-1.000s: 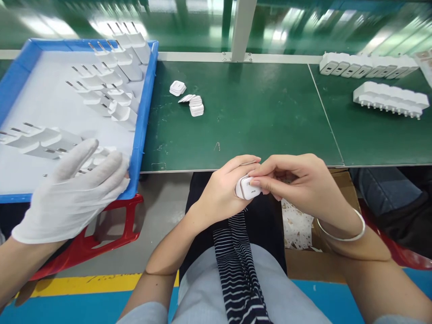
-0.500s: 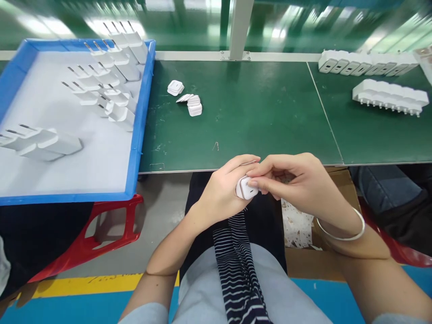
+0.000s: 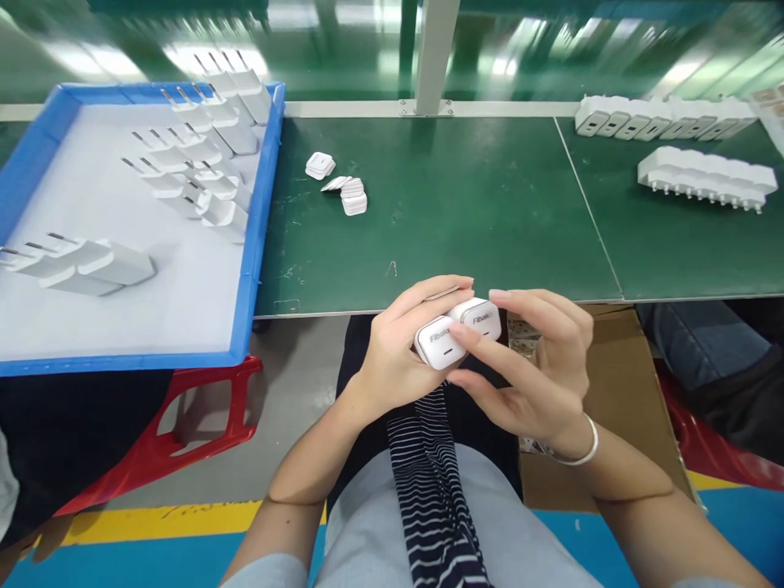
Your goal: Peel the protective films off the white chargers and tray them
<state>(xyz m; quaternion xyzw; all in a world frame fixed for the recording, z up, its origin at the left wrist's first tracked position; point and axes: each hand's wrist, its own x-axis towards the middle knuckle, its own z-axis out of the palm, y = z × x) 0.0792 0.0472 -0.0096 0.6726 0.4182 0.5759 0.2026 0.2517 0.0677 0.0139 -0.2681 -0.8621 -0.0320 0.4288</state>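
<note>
Two white wall chargers sit side by side in my left hand [image 3: 389, 351], low in front of the bench edge. The nearer charger [image 3: 436, 351] and the farther charger [image 3: 483, 309] show printed end faces, each with a small slot. My left fingers are wrapped round their sides; the backs of the chargers are hidden. Fingers apart, my right hand [image 3: 548, 371] touches the chargers from the right. One fingertip lies on the nearer printed face, and another is at the farther charger's upper corner. Thin white square caps [image 3: 354, 199] lie stacked on the bench, beside a small white piece [image 3: 319, 165].
At left stands a blue-rimmed tray [image 3: 250, 286] with rows of white chargers [image 3: 229, 126], pins up. More chargers [image 3: 634, 118] line the bench's far right, with another row [image 3: 707, 175] in front. A red stool [image 3: 236, 408] and a cardboard box [image 3: 625, 392] are below.
My right fingers have spread from a pinch at the charger's face and moved lower. Both printed charger faces now show, where before only one partly covered face was visible.
</note>
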